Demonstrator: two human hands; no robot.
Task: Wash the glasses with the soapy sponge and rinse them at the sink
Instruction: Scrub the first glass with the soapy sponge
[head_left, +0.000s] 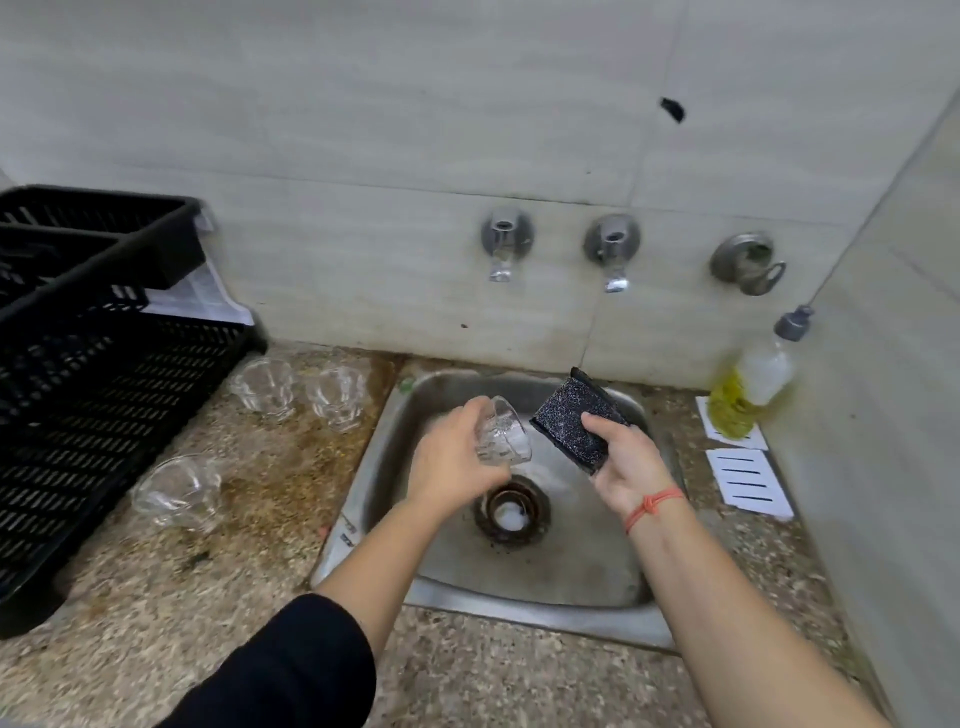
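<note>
Three spare glasses sit on the counter beside the black crate. Over the sink, the left hand has its fingers wrapped round a fourth glass, held tilted. The right hand clasps the dark sponge just beside that glass, apparently not touching. Recommendation: work the sponge inside the bowl and round the rim, turning the glass, and grip firmly, as soapy glass likely slips. A soap bottle stands far right.

Three glasses on counter between crate and sink.
</note>
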